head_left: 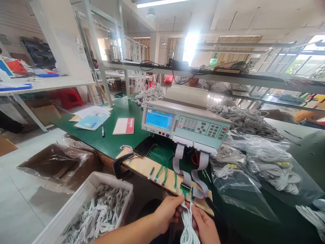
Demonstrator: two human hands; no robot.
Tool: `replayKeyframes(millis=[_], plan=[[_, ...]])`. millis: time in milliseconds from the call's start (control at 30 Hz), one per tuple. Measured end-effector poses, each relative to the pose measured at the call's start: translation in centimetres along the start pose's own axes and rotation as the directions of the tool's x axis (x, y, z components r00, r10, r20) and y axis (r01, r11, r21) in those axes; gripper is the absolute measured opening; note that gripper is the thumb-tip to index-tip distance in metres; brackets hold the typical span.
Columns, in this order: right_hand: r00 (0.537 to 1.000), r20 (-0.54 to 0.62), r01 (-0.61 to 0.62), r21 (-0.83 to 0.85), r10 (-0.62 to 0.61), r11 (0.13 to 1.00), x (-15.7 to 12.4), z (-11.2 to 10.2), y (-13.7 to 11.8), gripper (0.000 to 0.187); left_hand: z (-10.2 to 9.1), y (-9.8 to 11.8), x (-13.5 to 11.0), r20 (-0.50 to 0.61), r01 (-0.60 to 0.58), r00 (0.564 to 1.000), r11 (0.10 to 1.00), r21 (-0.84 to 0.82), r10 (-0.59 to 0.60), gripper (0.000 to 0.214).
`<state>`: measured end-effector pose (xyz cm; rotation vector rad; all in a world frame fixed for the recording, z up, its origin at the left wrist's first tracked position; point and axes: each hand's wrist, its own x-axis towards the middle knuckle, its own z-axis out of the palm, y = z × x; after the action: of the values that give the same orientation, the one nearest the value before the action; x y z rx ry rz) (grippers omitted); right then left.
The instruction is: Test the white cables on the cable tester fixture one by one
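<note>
Between my hands hangs a bundle of white cable [188, 226], right at the front edge of a wooden board [142, 167]. My left hand [167, 210] pinches one end of it, and my right hand [203, 223] grips the other end. Both ends reach up to a small green circuit board [186, 192] on the wooden board; whether they are plugged in I cannot tell. Grey ribbon cables [178, 159] run from there to a bench tester [186, 123] with a lit blue screen. Green wires [165, 166] lead to small connectors along the board.
A white bin [128, 184] of cable bundles stands at lower left, beside a lined cardboard box [54, 166]. Bagged cables [274, 173] lie on the right. A black clamp [122, 166] grips the board's left end. A booklet [123, 126] and a pen [103, 130] rest on the green table [111, 144].
</note>
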<state>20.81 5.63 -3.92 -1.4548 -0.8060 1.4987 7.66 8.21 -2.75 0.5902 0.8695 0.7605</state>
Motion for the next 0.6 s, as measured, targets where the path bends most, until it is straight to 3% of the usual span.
replayKeyframes(millis=[167,333,400,500,600], plan=[[0.986,-0.025,0.158,-0.172,-0.165,0.972,0.1,0.4,-0.7,0.035,0.0,0.2,0.0,-0.049,-0.036,0.998,0.999,0.018,0.037,0.046],[0.94,-0.024,0.312,-0.351,-0.341,0.883,-2.3,2.0,-1.8,0.036,0.8,-0.5,-1.8,-0.12,-0.055,0.992,0.998,-0.043,0.049,0.034],[0.937,-0.111,0.268,-0.378,-0.331,0.886,-3.5,2.5,-1.0,0.035,1.1,-1.4,-2.6,-0.168,0.069,0.982,0.992,-0.108,-0.087,0.031],[0.936,-0.195,0.197,-0.398,-0.292,0.896,-4.9,3.0,1.1,0.029,1.0,-2.9,-3.5,-0.111,0.203,0.969,0.965,-0.164,-0.223,0.029],[0.981,-0.044,0.151,-0.431,-0.188,0.89,-6.4,3.0,2.3,0.018,-0.5,-3.9,-4.5,-0.044,0.326,0.943,0.941,-0.097,-0.331,0.038]])
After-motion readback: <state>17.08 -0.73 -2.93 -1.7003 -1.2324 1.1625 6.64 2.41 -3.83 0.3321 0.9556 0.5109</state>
